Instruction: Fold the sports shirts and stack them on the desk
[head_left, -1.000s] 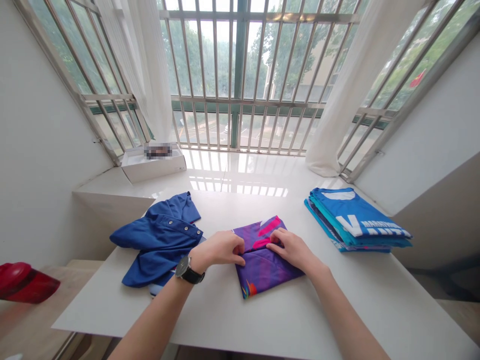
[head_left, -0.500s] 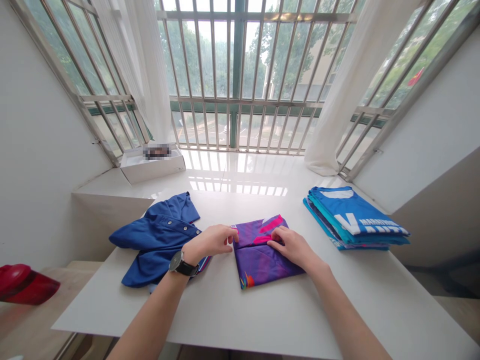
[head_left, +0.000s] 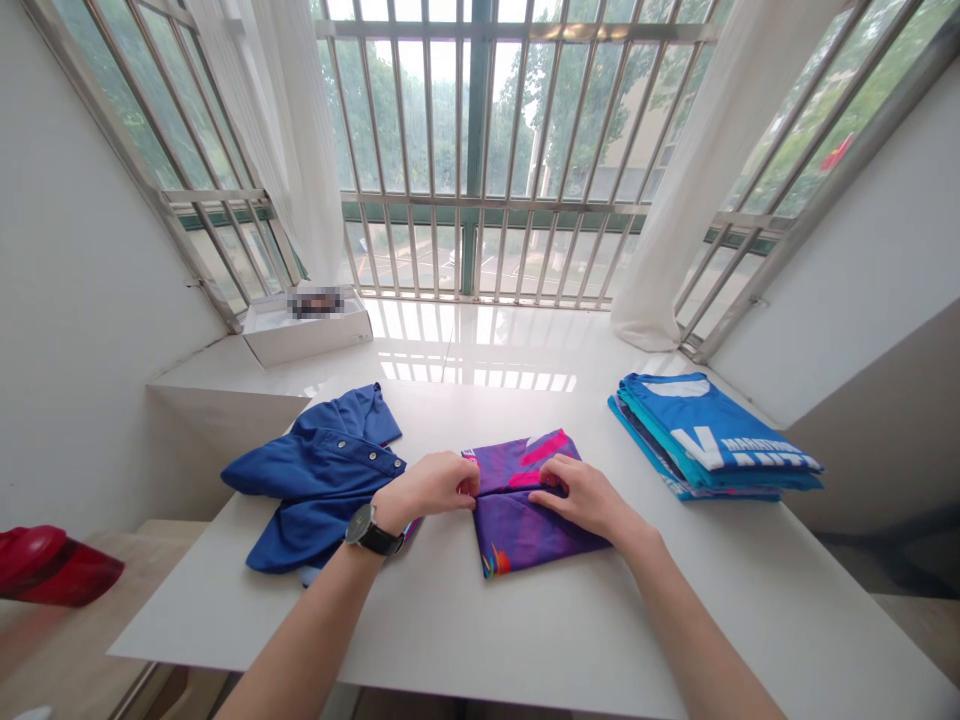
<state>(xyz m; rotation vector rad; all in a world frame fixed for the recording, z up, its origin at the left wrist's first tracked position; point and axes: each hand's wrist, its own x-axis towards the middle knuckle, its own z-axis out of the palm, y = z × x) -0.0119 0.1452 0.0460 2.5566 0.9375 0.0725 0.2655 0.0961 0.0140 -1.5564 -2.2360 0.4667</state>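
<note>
A folded purple garment [head_left: 525, 520] with pink and orange print lies on the white table [head_left: 525, 630] in front of me. My left hand [head_left: 431, 487], with a black watch at the wrist, pinches the garment's left edge at the fold. My right hand [head_left: 585, 495] rests on the garment's right half, its fingers curled and pinching the folded edge. Both hands are closed on the cloth.
A loose dark blue buttoned shirt [head_left: 319, 478] lies to the left, touching my left wrist. A stack of folded blue and teal shirts [head_left: 709, 437] sits at the right. A white box [head_left: 306, 325] stands on the window ledge. A red object [head_left: 52, 565] is at far left.
My left hand slid left from the middle of the purple garment to its left edge. The right hand stayed on the fold, and the garment lies flatter.
</note>
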